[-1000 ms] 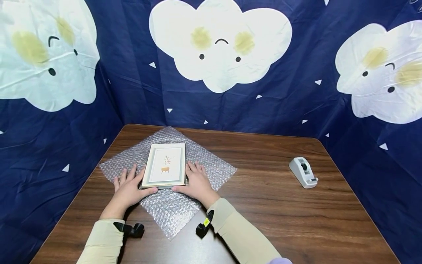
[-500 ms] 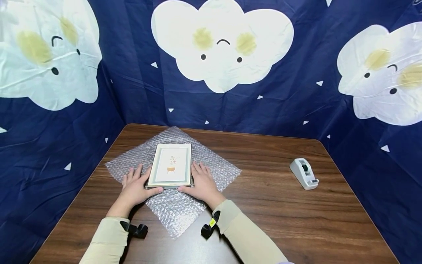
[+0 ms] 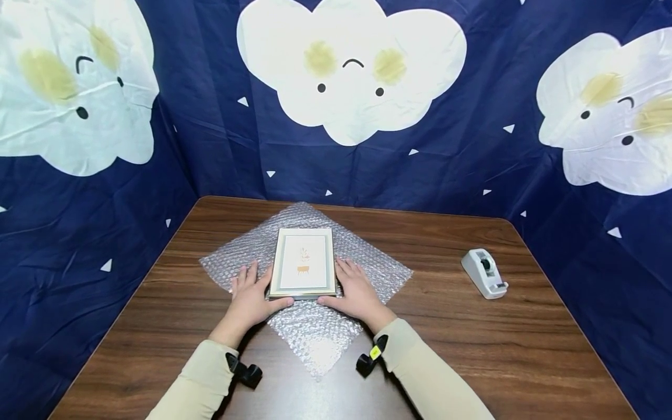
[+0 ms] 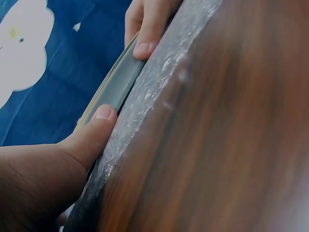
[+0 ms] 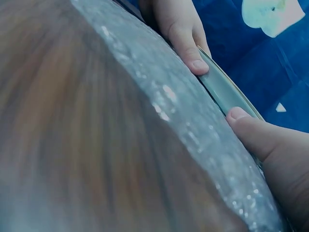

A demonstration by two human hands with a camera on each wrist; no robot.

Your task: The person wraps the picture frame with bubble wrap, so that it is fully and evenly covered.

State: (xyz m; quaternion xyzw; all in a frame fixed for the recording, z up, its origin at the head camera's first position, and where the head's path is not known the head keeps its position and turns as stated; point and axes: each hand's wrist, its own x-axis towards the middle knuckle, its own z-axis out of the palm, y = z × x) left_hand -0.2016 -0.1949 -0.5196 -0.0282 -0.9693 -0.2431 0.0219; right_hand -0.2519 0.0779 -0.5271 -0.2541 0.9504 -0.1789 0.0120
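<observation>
A picture frame [image 3: 303,262] with a pale border and a small plant print lies face up on a square sheet of bubble wrap [image 3: 317,335], one corner of which points to the near side. My left hand [image 3: 252,300] touches the frame's left side, its fingers spread over the wrap and its thumb along the near edge. On the opposite side my right hand [image 3: 358,293] lies the same way. Both wrist views show the two thumbs against the grey-green side of the frame [image 4: 118,82], just above the wrap [image 5: 174,96].
A white tape dispenser [image 3: 484,274] stands toward the right of the brown wooden table [image 3: 446,350]. Dark blue cloth [image 3: 210,146] with white clouds hangs behind the table and at both sides. Black wrist cameras [image 3: 244,371] sit on the cuffs.
Both hands, the picture frame and the bubble wrap under it have moved together to the right across the table. The tape dispenser stays in place.
</observation>
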